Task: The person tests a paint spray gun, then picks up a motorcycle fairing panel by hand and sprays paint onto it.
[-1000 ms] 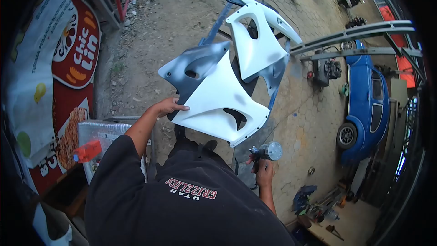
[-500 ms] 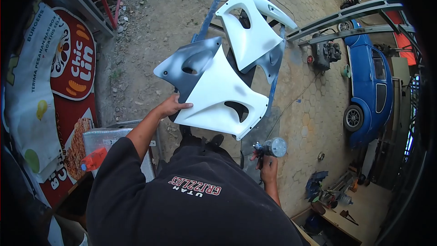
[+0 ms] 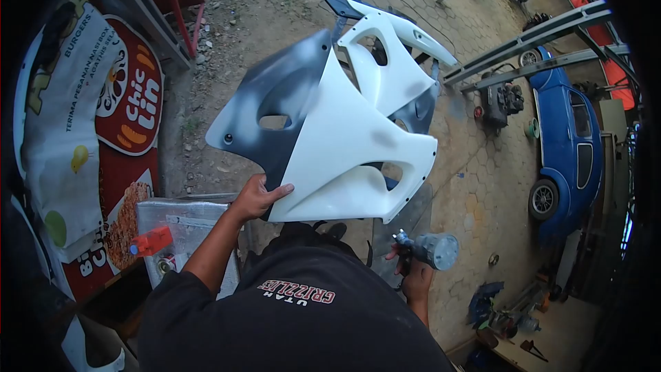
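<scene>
A white and dark grey motorcycle fairing panel [image 3: 337, 145] fills the middle of the view, tilted up toward me. My left hand [image 3: 260, 198] is closed on its lower left edge, thumb lying on the painted face. In my right hand [image 3: 413, 277] is a spray gun [image 3: 405, 242] with a translucent cup [image 3: 438, 251], held low to the right of the panel and apart from it. Behind the held panel a second white fairing panel [image 3: 392, 62] rests on a stand that is mostly hidden.
To the left hang printed banners [image 3: 129, 89]. A red bottle [image 3: 153, 241] lies on a silvery foil-covered surface [image 3: 206, 224]. Grey metal beams [image 3: 530, 38], an engine [image 3: 501, 96] and a blue car [image 3: 568, 145] stand to the right. A cable crosses the paving.
The held fairing panel has come nearer and tilted up, away from the stand, with my left hand still on it. The spray gun has shifted slightly right and down in view.
</scene>
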`<control>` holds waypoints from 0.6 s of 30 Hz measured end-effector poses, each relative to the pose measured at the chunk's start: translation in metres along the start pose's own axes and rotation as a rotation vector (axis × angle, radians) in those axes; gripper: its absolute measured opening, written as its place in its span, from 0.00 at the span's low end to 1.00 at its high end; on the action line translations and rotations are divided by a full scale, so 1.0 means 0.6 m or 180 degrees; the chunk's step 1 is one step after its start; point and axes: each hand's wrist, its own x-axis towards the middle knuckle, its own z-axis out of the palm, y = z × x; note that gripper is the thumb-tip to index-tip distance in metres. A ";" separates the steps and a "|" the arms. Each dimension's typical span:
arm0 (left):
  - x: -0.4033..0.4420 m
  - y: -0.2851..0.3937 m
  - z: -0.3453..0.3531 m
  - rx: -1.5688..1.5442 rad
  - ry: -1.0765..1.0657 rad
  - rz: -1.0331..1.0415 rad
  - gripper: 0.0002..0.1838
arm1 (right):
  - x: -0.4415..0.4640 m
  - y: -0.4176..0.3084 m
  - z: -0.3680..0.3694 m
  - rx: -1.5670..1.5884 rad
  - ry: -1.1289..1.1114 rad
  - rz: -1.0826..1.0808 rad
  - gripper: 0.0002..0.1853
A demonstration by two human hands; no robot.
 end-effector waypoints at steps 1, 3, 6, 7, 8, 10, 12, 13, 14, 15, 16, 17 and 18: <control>-0.010 0.025 -0.001 -0.0033 0.0082 0.0110 0.26 | 0.003 -0.018 0.007 0.0076 -0.0063 -0.0097 0.22; -0.026 0.073 -0.005 -0.0081 0.0258 0.0355 0.22 | 0.015 -0.059 0.035 0.0095 -0.0024 -0.0386 0.27; -0.033 0.125 -0.001 -0.0057 0.0714 0.0973 0.18 | 0.049 -0.133 0.098 0.0028 0.0169 -0.0872 0.41; -0.035 0.135 -0.002 -0.0020 0.0848 0.1073 0.17 | 0.065 -0.150 0.105 -0.0001 -0.0033 -0.0941 0.41; -0.038 0.143 -0.001 0.0165 0.1144 0.1141 0.17 | 0.083 -0.166 0.109 -0.0033 -0.0228 -0.1010 0.40; -0.044 0.154 0.009 0.0520 0.1720 0.1261 0.20 | 0.112 -0.200 0.138 0.0010 -0.0429 -0.1229 0.40; -0.055 0.206 0.041 0.0476 0.2267 0.1724 0.28 | 0.140 -0.231 0.155 0.0097 -0.0887 -0.1452 0.30; -0.053 0.205 0.041 0.0531 0.2407 0.1856 0.28 | 0.153 -0.250 0.165 0.0134 -0.1110 -0.1557 0.26; -0.049 0.198 0.040 0.0586 0.2539 0.1985 0.28 | 0.153 -0.267 0.198 -0.0012 -0.0718 -0.1722 0.39; -0.049 0.196 0.042 0.0640 0.2672 0.2106 0.28 | 0.155 -0.286 0.212 0.0036 -0.0850 -0.1759 0.39; -0.049 0.206 0.049 0.0575 0.2786 0.2361 0.27 | 0.157 -0.305 0.220 0.0079 -0.0987 -0.1795 0.38; -0.059 0.209 0.049 0.0766 0.2857 0.2277 0.26 | 0.159 -0.322 0.228 0.0122 -0.1130 -0.1834 0.38; -0.071 0.209 0.048 0.0956 0.2939 0.2188 0.24 | 0.161 -0.335 0.236 0.0194 -0.1250 -0.1999 0.36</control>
